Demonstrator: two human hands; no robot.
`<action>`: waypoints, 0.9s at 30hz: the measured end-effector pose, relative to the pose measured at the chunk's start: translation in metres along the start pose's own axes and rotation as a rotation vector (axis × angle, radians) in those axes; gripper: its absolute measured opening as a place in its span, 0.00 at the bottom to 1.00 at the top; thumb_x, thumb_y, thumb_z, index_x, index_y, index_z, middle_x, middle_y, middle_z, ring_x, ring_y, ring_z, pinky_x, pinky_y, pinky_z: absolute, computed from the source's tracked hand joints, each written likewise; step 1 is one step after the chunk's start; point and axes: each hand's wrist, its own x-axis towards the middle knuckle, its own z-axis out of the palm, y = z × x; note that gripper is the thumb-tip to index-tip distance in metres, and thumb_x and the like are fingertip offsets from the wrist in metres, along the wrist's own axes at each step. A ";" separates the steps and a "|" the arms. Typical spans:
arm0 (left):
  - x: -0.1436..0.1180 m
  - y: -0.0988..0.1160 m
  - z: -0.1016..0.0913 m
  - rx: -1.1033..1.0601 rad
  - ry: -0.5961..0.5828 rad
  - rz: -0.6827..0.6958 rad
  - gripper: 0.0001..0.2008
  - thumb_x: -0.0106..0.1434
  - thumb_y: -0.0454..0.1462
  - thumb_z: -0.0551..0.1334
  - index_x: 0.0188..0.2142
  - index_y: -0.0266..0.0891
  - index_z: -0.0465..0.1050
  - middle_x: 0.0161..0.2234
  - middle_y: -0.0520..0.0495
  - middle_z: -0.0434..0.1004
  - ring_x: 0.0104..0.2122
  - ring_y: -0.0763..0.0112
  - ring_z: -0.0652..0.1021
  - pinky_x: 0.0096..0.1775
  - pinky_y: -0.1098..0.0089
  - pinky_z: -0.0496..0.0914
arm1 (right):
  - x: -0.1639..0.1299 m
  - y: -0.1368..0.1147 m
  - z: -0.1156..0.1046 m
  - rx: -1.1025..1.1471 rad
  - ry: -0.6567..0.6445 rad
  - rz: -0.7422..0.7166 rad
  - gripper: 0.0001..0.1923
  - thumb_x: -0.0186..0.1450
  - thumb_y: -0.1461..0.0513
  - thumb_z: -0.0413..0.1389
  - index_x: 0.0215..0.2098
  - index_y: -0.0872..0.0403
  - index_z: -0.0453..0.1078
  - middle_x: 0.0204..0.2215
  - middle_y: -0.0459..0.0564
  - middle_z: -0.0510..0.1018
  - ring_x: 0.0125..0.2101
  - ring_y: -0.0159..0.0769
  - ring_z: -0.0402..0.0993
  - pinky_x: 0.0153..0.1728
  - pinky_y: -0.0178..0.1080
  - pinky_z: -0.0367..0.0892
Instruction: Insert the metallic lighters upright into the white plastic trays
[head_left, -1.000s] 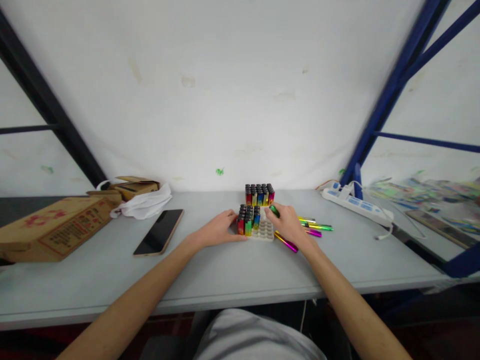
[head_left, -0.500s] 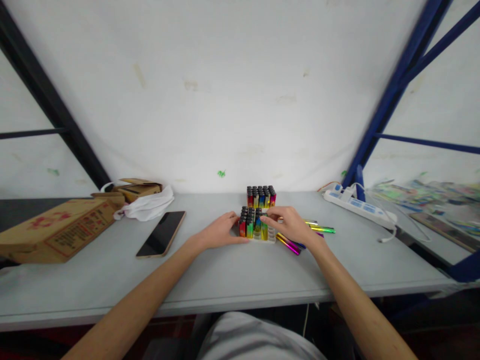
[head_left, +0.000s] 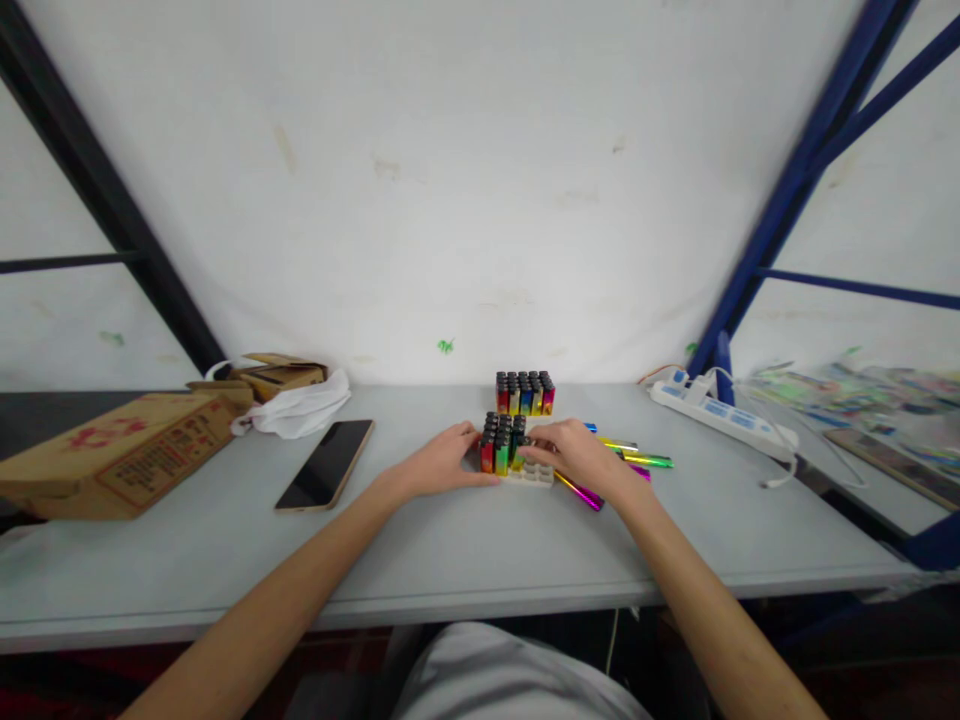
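Note:
A pale slotted tray (head_left: 536,478) sits mid-table, its left part filled with upright, shiny, black-topped lighters (head_left: 501,455). My left hand (head_left: 442,465) grips the tray's left side, thumb along the front edge and fingers behind. Over the tray's right part, my right hand (head_left: 576,456) pinches a lighter (head_left: 519,459) that stands upright by the filled rows; whether it is fully in a slot I cannot tell. Empty slots show below my right fingers. Loose metallic lighters, among them a purple-and-gold one (head_left: 583,493) and a green one (head_left: 651,461), lie to the right, partly hidden by that hand.
Behind the tray stands another block of upright lighters (head_left: 525,394) near the wall. At left lie a phone (head_left: 325,466), a white plastic bag (head_left: 304,408) and a cardboard box (head_left: 120,455). A white power strip (head_left: 724,417) with cables is at the right, beside a blue frame post (head_left: 780,190).
My right hand has lowered slightly, bringing the pinched lighter down and left against the filled rows. My left hand keeps its hold on the tray.

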 end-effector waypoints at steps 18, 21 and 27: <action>0.000 0.003 -0.001 0.042 -0.008 -0.016 0.32 0.57 0.63 0.66 0.43 0.37 0.75 0.43 0.40 0.76 0.42 0.53 0.77 0.46 0.59 0.73 | -0.020 0.000 -0.034 -0.247 -0.450 0.453 0.06 0.57 0.60 0.66 0.28 0.56 0.79 0.23 0.49 0.78 0.22 0.33 0.68 0.24 0.36 0.56; 0.000 0.003 -0.001 0.060 -0.018 -0.023 0.32 0.57 0.63 0.66 0.44 0.37 0.75 0.44 0.40 0.75 0.44 0.52 0.77 0.48 0.59 0.72 | -0.019 -0.008 -0.032 -0.296 -0.481 0.489 0.07 0.58 0.62 0.62 0.26 0.58 0.79 0.21 0.49 0.76 0.21 0.32 0.66 0.23 0.36 0.54; 0.000 0.002 -0.001 0.051 -0.021 -0.012 0.32 0.58 0.62 0.66 0.45 0.36 0.75 0.44 0.39 0.75 0.45 0.52 0.77 0.49 0.59 0.72 | -0.020 0.000 -0.035 -0.262 -0.413 0.400 0.12 0.63 0.59 0.56 0.28 0.58 0.77 0.22 0.51 0.77 0.22 0.33 0.67 0.25 0.36 0.56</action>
